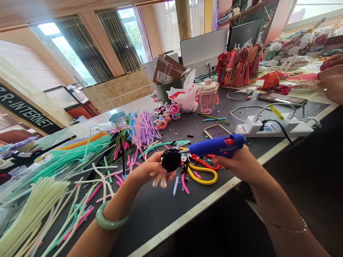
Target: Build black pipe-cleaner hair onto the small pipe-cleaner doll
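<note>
My left hand [150, 169] is closed around a small pipe-cleaner figure with a black fuzzy head [170, 160] and cream legs hanging below. My right hand [239, 162] grips a blue hot glue gun [217, 145], and its nozzle points left and touches the black head. Both hands hover above the dark table [160, 207] near its front edge. A green bangle sits on my left wrist and a thin chain bracelet on my right.
Yellow-handled scissors [202, 175] lie under the gun. Piles of pipe cleaners [66, 160] cover the left. A phone [216, 131], power strip [273, 126], pink cup [207, 96], white bag [187, 94] and red dolls [238, 66] stand behind. Another person's hand [332, 82] shows at far right.
</note>
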`<state>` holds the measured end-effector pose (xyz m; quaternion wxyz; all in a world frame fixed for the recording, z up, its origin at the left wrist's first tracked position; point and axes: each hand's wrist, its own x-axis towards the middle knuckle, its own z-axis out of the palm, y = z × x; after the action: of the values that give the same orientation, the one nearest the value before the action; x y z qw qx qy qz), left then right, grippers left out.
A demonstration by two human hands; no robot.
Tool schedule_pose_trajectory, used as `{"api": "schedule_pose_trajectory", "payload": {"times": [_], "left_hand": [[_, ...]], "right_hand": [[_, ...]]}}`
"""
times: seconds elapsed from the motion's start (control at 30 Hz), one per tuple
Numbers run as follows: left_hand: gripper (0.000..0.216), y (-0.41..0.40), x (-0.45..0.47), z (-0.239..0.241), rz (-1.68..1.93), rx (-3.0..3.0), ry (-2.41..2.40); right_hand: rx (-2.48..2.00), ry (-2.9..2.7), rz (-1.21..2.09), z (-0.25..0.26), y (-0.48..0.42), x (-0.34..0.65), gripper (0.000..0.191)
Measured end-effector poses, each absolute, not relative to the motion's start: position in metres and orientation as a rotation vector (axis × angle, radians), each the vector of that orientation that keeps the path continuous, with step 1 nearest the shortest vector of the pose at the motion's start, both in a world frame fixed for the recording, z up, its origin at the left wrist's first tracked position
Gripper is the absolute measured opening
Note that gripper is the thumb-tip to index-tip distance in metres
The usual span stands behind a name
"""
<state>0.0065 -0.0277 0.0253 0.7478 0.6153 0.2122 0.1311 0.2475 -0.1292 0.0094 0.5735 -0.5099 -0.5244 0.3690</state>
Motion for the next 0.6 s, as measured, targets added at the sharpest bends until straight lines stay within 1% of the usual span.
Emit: {"api": "schedule_pose_trajectory", "payload": {"times": [0.27, 0.6], "left_hand": [[0.046, -0.0279, 0.0084, 0.0256, 0.317, 1.324, 0.44], [0.049, -0.028, 0.0105, 0.019, 0.376, 1.268, 0.377]], "right_hand": [[-1.158, -1.192, 0.878, 0.0082, -0.1289, 0.2471, 0.028], [-1.093, -1.207, 0.926, 0.0069, -0.1265, 0.2431, 0.034]]}}
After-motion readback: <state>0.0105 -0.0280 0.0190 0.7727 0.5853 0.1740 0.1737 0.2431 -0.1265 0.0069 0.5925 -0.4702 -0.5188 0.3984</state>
